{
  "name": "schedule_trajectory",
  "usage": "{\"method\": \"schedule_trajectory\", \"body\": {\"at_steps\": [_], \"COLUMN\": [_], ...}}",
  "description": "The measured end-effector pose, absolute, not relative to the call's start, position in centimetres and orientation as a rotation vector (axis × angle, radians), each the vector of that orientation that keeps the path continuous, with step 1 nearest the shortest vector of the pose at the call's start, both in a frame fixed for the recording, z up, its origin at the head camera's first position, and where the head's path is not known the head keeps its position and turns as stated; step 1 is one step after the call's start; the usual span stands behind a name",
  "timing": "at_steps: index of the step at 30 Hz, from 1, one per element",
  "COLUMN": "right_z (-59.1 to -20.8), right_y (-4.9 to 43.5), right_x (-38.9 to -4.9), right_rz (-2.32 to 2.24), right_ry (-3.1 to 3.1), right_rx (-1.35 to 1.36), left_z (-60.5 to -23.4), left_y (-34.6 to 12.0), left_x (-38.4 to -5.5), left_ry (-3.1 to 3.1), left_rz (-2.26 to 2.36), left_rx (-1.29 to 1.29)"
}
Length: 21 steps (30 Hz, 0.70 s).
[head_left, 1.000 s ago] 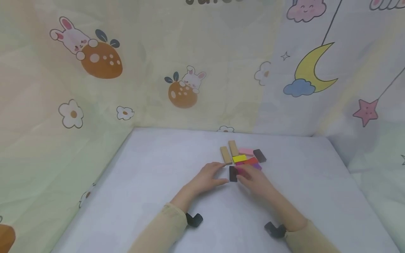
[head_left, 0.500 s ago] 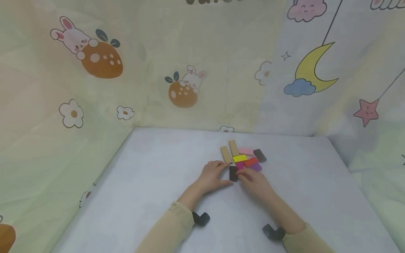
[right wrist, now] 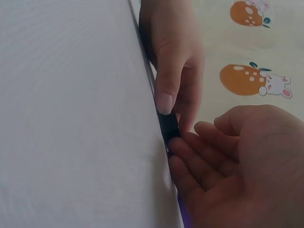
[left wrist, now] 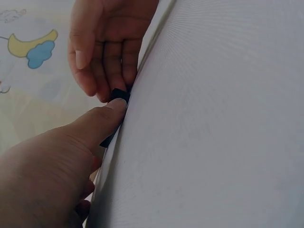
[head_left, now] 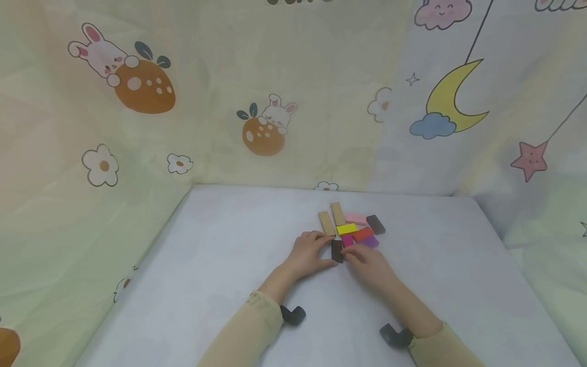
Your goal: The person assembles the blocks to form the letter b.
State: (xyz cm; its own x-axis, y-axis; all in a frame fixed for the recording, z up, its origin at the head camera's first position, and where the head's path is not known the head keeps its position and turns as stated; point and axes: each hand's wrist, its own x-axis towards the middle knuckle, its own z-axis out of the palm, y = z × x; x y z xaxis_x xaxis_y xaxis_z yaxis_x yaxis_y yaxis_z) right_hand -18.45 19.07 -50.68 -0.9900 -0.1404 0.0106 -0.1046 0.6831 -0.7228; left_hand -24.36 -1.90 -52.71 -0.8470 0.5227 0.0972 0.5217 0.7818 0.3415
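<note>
A small black block (head_left: 337, 251) lies on the white table in the head view, between the two hands. My left hand (head_left: 306, 256) pinches it by its ends, thumb at the near end and fingers toward the far end. In the left wrist view the thumb of the left hand (left wrist: 52, 164) presses on the block's end (left wrist: 119, 94). From the right, my right hand (head_left: 373, 266) touches the block's side with its fingertips. The right wrist view shows the right hand's (right wrist: 247, 166) palm and loosely extended fingers beside the black block (right wrist: 169, 126). A magenta block (head_left: 347, 240) sits just beyond the right fingers.
Behind the hands lie a yellow block (head_left: 346, 229), a red block (head_left: 364, 234), a purple block (head_left: 369, 241), a pink block (head_left: 355, 219) and another dark block (head_left: 376, 224). Two wood-coloured blocks (head_left: 326, 223) lie at the left. Printed cloth walls (head_left: 321, 137) surround the table (head_left: 220, 244).
The left hand has moved right, closing its thumb and fingers onto the black block's ends. The right hand has drawn slightly back, uncovering the magenta block. The black block has hardly moved.
</note>
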Motion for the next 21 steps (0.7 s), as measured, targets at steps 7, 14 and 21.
{"method": "schedule_trajectory", "body": {"at_steps": [7, 14, 21], "right_z": [-50.3, -50.0, -50.0], "right_y": [18.5, 17.7, 16.7], "right_x": [-18.1, -18.3, -18.8], "right_rz": [-1.235, -1.295, -1.212], "right_ry": [2.801, 2.691, 2.637], "right_rx": [-0.167, -0.195, -0.261], "left_z": [-52.8, -52.3, -52.3], "left_y": [-2.5, -4.7, -7.2], "left_x": [-24.4, -23.8, -23.2], "left_ry": [2.937, 2.873, 2.860], "left_rz": [0.603, 0.702, 0.730], "left_rx": [0.901, 0.948, 0.953]}}
